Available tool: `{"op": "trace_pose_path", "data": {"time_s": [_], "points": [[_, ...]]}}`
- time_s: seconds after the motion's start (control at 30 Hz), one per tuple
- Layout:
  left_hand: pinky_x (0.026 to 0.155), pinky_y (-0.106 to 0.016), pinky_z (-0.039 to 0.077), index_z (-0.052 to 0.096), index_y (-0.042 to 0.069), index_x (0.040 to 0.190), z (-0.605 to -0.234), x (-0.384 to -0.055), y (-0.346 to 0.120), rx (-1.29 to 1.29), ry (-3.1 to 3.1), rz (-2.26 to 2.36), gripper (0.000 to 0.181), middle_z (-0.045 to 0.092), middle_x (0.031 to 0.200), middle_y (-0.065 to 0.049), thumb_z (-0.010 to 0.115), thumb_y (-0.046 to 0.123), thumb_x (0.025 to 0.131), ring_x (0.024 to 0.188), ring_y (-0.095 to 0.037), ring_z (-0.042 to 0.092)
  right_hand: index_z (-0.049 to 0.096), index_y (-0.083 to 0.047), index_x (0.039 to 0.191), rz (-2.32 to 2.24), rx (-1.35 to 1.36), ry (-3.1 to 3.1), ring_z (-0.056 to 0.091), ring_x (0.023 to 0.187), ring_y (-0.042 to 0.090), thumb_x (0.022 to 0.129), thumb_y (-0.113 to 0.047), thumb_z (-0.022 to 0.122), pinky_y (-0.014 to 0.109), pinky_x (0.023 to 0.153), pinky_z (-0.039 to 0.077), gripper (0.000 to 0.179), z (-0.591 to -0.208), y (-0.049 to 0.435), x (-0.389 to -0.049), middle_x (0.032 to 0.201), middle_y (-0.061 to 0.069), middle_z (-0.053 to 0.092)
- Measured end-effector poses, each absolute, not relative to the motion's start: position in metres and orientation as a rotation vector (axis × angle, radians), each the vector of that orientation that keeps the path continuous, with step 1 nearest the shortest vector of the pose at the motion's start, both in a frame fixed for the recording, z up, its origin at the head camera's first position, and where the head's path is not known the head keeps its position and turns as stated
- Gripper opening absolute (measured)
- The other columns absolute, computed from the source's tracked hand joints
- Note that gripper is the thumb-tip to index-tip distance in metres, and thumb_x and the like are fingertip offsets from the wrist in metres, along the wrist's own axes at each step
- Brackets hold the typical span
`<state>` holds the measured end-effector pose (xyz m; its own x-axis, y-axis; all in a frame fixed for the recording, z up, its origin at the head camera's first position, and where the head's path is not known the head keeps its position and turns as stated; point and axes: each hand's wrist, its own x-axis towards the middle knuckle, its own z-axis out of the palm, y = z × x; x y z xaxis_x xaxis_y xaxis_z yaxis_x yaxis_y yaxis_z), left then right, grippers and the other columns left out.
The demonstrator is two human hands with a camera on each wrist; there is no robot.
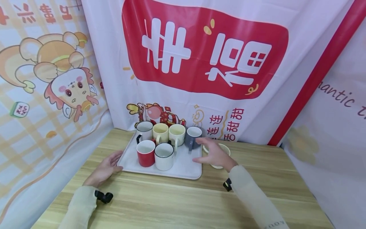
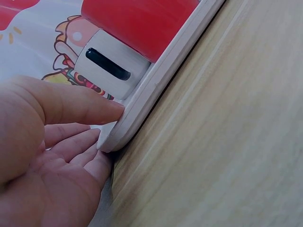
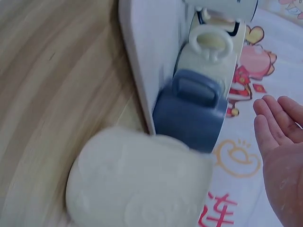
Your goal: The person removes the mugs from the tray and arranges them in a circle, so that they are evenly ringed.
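My left hand (image 1: 104, 168) is at the near left corner of a white tray (image 1: 183, 171). In the left wrist view its thumb (image 2: 90, 105) rests on the rim while the straight fingers lie alongside the corner. Over the tray's right side, my right hand (image 1: 214, 154) spreads its fingers close to a blue-grey mug (image 1: 189, 140), holding nothing. A cream mug (image 1: 224, 149) stands on the table, partly hidden behind that hand; it looms large in the right wrist view. The tray bears a red mug (image 1: 146, 156), a white black-rimmed mug (image 1: 164, 159) and several others.
At the tray's back are a white mug with a black handle (image 1: 144, 128), a yellow mug (image 1: 160, 132) and a pale cream mug (image 1: 177, 133). Printed cloths (image 1: 200, 63) hang behind and beside the wooden table (image 1: 160, 203).
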<state>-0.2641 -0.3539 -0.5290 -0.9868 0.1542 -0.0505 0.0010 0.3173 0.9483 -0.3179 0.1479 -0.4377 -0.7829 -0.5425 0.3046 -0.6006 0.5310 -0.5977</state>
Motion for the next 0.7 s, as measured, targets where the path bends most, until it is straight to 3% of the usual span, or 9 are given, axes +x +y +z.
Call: {"op": "trace_pose_path", "data": {"time_s": [0.37,0.7], "points": [[0.134,-0.061,0.013,0.008,-0.006,0.166,-0.531,-0.268,-0.355,0.088,2.413,1.766,0.089,0.010,0.174,-0.031,0.061,-0.009,0.095,0.162,-0.050,0.010,0.058,-0.010,0.148,1.164,0.953,-2.689,0.061,0.139,0.026,0.074,-0.044,0.095,0.042,0.125,0.049,0.090,-0.447,0.095,-0.312,0.149,0.010,0.064],[0.134,-0.062,0.015,0.009,-0.006,0.166,-0.531,-0.269,-0.355,0.095,2.431,1.750,0.089,0.012,0.174,-0.032,0.062,-0.009,0.095,0.162,-0.051,0.011,0.051,-0.006,0.154,1.313,0.803,-2.646,0.059,0.139,0.032,0.074,-0.046,0.094,0.049,0.122,0.050,0.099,-0.469,0.058,-0.306,0.150,0.010,0.061]]}}
